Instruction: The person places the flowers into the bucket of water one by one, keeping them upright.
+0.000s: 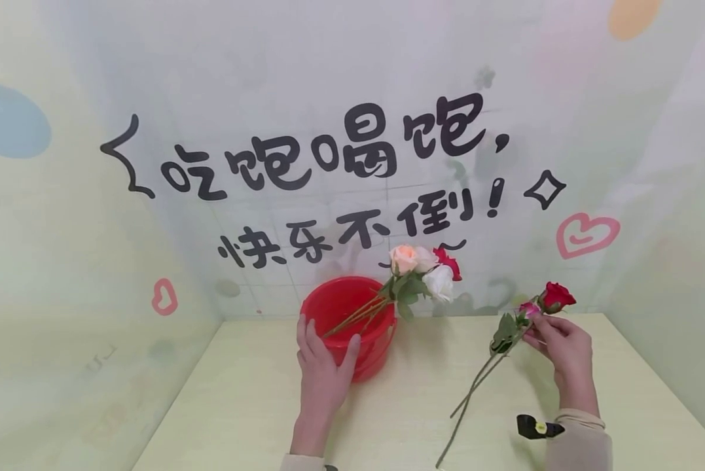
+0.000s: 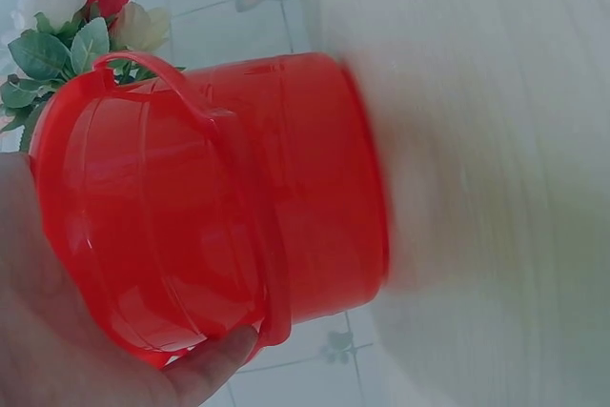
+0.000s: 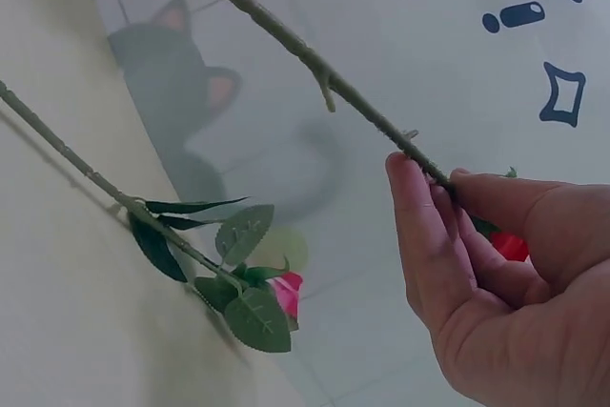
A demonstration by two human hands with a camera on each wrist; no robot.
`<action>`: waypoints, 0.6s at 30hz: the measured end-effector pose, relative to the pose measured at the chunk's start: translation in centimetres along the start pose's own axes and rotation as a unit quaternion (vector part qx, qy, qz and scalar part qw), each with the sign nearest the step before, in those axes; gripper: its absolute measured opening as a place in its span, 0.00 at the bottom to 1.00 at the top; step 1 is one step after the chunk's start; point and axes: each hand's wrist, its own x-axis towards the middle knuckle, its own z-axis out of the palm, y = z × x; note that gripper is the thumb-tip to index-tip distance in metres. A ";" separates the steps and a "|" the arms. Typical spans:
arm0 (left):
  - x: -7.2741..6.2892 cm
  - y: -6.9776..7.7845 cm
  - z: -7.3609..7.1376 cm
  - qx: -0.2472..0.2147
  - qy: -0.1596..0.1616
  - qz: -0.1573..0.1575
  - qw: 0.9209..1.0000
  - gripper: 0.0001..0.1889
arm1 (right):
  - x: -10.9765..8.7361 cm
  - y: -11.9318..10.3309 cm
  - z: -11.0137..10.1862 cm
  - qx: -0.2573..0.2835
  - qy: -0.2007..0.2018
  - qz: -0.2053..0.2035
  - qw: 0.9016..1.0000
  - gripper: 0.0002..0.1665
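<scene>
A red bucket (image 1: 377,360) stands on the table, its stems leaning against the far right rim. My left hand (image 1: 324,386) grips its near side, fingers over the left rim and thumb (image 2: 224,359) at the front. Out of the bucket lean a peach rose (image 1: 403,259), a white rose (image 1: 439,282) and a red rose (image 1: 451,267), among others. To the right, my right hand (image 1: 569,353) pinches the stem (image 3: 362,107) of another red rose (image 1: 557,297) just below its bloom. Beneath that stem a pink rose (image 3: 286,295) with green leaves lies on the table.
The pale wooden table (image 1: 234,405) ends at a printed backdrop (image 1: 305,78) with black lettering, and side panels rise at left and right. A black strap piece (image 1: 539,427) sits at the right wrist. The bucket's red handle (image 2: 162,69) hangs along its side.
</scene>
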 end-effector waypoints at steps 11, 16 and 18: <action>0.0 -0.1 0.1 0.002 0.002 0.001 1.000 0.61 | -1.8 -3.3 0.8 0.237 0.035 -0.027 0.971 0.06; 0.1 -0.2 0.1 0.002 0.002 0.004 1.000 0.62 | -3.6 -5.7 2.6 0.313 0.070 -0.075 0.944 0.14; 0.1 -0.3 0.1 0.000 0.003 0.004 1.000 0.61 | -4.2 -6.2 3.4 0.334 0.088 -0.089 0.934 0.17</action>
